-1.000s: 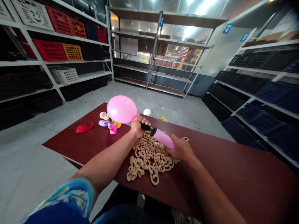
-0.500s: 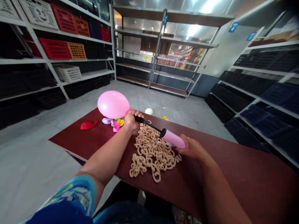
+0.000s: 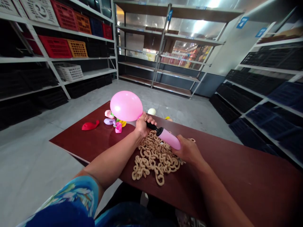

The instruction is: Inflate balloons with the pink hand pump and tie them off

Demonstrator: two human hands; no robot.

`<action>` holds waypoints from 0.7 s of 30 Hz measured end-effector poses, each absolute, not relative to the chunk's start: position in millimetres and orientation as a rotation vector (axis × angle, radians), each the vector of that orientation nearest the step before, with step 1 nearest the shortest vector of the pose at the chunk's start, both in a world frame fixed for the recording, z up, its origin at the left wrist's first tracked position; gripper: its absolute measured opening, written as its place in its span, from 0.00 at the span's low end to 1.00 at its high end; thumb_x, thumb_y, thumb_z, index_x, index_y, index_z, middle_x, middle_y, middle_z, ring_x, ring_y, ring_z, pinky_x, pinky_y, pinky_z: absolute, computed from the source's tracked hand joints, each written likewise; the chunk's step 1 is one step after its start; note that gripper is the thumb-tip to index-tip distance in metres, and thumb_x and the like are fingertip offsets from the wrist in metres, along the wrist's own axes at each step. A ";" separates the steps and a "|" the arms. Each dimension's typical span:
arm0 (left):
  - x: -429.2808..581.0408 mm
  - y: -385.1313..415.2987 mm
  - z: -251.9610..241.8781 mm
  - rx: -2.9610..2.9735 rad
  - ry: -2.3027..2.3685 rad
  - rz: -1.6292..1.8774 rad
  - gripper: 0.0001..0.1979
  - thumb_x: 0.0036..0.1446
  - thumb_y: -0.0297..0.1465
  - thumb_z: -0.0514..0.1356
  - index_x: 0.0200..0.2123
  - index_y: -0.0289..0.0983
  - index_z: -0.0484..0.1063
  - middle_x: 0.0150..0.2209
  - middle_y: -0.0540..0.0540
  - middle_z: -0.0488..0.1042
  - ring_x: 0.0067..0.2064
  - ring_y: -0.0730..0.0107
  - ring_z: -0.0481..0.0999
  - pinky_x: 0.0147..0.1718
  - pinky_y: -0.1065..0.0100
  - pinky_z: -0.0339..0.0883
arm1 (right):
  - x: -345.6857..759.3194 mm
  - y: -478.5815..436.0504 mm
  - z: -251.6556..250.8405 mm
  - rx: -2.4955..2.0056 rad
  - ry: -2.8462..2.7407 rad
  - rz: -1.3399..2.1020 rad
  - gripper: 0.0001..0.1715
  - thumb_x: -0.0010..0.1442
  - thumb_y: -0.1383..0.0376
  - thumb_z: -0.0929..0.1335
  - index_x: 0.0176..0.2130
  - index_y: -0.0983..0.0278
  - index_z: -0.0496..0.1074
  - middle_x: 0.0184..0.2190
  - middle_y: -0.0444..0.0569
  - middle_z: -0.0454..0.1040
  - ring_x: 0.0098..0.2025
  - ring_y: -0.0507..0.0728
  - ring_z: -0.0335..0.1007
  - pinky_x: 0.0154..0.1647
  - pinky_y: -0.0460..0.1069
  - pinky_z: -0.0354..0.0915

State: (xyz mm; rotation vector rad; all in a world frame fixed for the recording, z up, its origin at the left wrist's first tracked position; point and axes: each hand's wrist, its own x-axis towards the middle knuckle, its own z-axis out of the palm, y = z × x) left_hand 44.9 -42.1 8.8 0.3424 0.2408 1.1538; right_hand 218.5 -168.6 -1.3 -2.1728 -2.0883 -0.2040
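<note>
A round pink balloon [image 3: 126,106], well filled with air, stands out to the left of my left hand [image 3: 143,125]. That hand is closed where the balloon's neck meets the black end of a balloon pump [image 3: 168,138]; the neck itself is hidden by my fingers. My right hand [image 3: 187,148] is wrapped around the pump's pink barrel. Only a short piece of black rod shows between the two hands. Beneath the pump lies a heap of tan, curled, rope-like pieces [image 3: 153,160] on the dark red table [image 3: 232,157].
Left on the table are a flat red balloon [image 3: 90,125] and several limp balloons, one lilac [image 3: 109,121] and one bright pink [image 3: 118,127]. A pale round balloon [image 3: 151,111] shows beyond the far edge. Shelves with crates [image 3: 56,47] line the walls.
My hands have come closer together, and the pump's rod has slid into the barrel. The pink balloon and my left hand have shifted right; a pale pink limp balloon now shows.
</note>
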 end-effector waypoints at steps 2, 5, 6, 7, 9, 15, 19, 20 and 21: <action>41.4 -38.5 10.0 0.348 0.251 1.150 0.22 0.56 0.37 0.54 0.17 0.38 0.45 0.16 0.53 0.50 0.18 0.76 0.58 0.23 0.66 0.60 | 219.0 -168.2 1.6 -2.171 -2.092 -0.131 0.17 0.48 0.55 0.66 0.37 0.61 0.66 0.29 0.47 0.72 0.30 0.56 0.66 0.29 0.48 0.50; 31.0 -28.7 12.1 0.357 0.271 1.163 0.22 0.56 0.38 0.53 0.17 0.38 0.45 0.16 0.53 0.51 0.18 0.75 0.59 0.23 0.66 0.61 | 227.2 -168.6 4.3 -2.171 -2.084 0.004 0.17 0.47 0.57 0.67 0.38 0.60 0.66 0.30 0.46 0.73 0.30 0.55 0.66 0.27 0.47 0.50; 26.8 -24.8 12.6 0.358 0.277 1.181 0.22 0.57 0.38 0.52 0.17 0.38 0.45 0.16 0.53 0.51 0.18 0.75 0.59 0.23 0.66 0.61 | 231.8 -169.1 4.6 -2.166 -2.086 0.037 0.17 0.47 0.57 0.67 0.38 0.60 0.66 0.30 0.46 0.73 0.30 0.54 0.66 0.27 0.46 0.50; 22.7 -20.9 13.0 0.358 0.284 1.204 0.21 0.57 0.37 0.51 0.17 0.38 0.45 0.16 0.53 0.51 0.18 0.75 0.59 0.23 0.66 0.61 | 236.9 -169.7 4.6 -2.158 -2.095 0.067 0.16 0.46 0.58 0.67 0.37 0.59 0.66 0.29 0.45 0.72 0.30 0.54 0.66 0.27 0.46 0.50; 15.4 -13.8 13.4 0.350 0.299 1.251 0.21 0.57 0.37 0.51 0.17 0.38 0.45 0.16 0.54 0.51 0.18 0.75 0.58 0.23 0.67 0.61 | 247.5 -170.9 4.2 -2.146 -2.114 0.114 0.14 0.46 0.58 0.67 0.35 0.59 0.66 0.28 0.44 0.71 0.31 0.54 0.65 0.27 0.46 0.50; 15.4 -11.1 10.4 0.308 0.318 1.294 0.20 0.57 0.35 0.51 0.17 0.38 0.45 0.15 0.54 0.50 0.17 0.76 0.57 0.22 0.68 0.60 | 259.5 -172.5 2.3 -2.203 -2.133 0.078 0.17 0.45 0.55 0.67 0.36 0.60 0.66 0.28 0.45 0.71 0.32 0.55 0.65 0.26 0.46 0.50; 31.2 -26.5 7.2 0.332 0.259 1.219 0.20 0.57 0.35 0.51 0.18 0.38 0.45 0.16 0.54 0.50 0.18 0.76 0.57 0.23 0.67 0.60 | 245.3 -170.8 -1.9 -2.240 -2.107 -0.067 0.21 0.45 0.53 0.67 0.37 0.60 0.66 0.28 0.47 0.71 0.30 0.56 0.66 0.26 0.46 0.49; 35.3 -30.6 6.5 0.343 0.248 1.196 0.20 0.57 0.35 0.52 0.18 0.38 0.45 0.16 0.54 0.50 0.18 0.76 0.57 0.23 0.67 0.60 | 240.5 -170.1 -3.0 -2.230 -2.109 -0.085 0.21 0.45 0.53 0.67 0.38 0.60 0.65 0.28 0.47 0.71 0.30 0.57 0.66 0.26 0.47 0.49; 39.0 -34.2 5.7 0.351 0.243 1.178 0.20 0.56 0.35 0.52 0.18 0.38 0.45 0.16 0.54 0.50 0.18 0.76 0.57 0.23 0.67 0.60 | 235.7 -169.5 -3.8 -2.218 -2.113 -0.107 0.21 0.46 0.53 0.67 0.38 0.60 0.65 0.29 0.47 0.72 0.30 0.57 0.67 0.26 0.47 0.50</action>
